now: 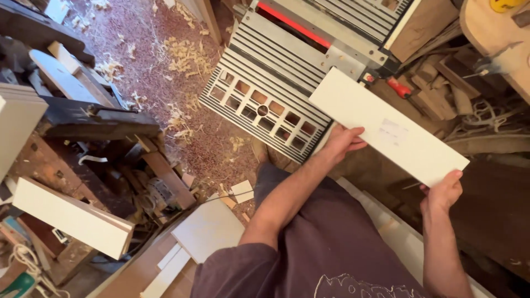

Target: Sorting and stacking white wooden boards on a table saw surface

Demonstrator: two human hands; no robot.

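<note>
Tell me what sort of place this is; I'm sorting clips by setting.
Most likely a woodworking shop: a ribbed metal saw table, wood shavings and sawdust across the floor, and a flat white rectangular board held in both hands.

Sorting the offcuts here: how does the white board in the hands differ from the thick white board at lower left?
The held white board is thin, with a faint pale label on its face; the thick white board shows a deep edge and no label. The held one is gripped by the left hand and right hand near the table saw; the thick one rests among clutter. Both are long, white rectangles.
</note>
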